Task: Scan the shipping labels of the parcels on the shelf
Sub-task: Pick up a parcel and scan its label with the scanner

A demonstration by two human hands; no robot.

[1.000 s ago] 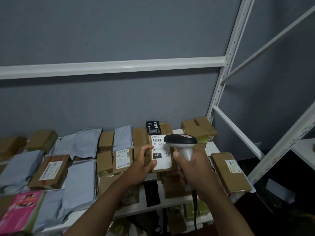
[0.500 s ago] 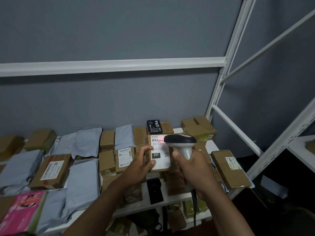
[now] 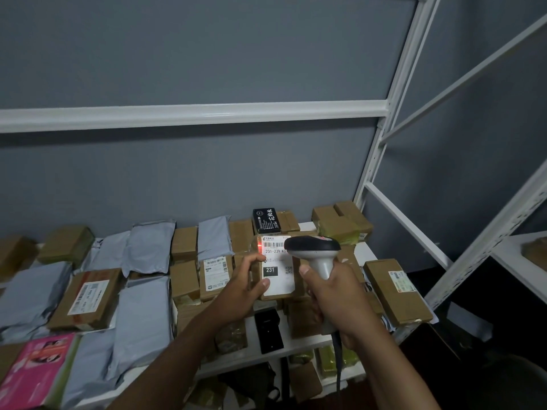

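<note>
many parcels [image 3: 88,300] – scanner [image 3: 313,250] over label [image 3: 276,269]

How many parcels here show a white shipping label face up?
4: the held box, the box beside the left hand, one at left, one far right. Others may be hidden.

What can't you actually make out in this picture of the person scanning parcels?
- Head view: the scanner covers the right end of the code on the held parcel's label.
- The right hand hides the scanner's trigger.
- Small print on the label of the long box at right is too small.
- The frame edge cuts off the pink package.
</note>
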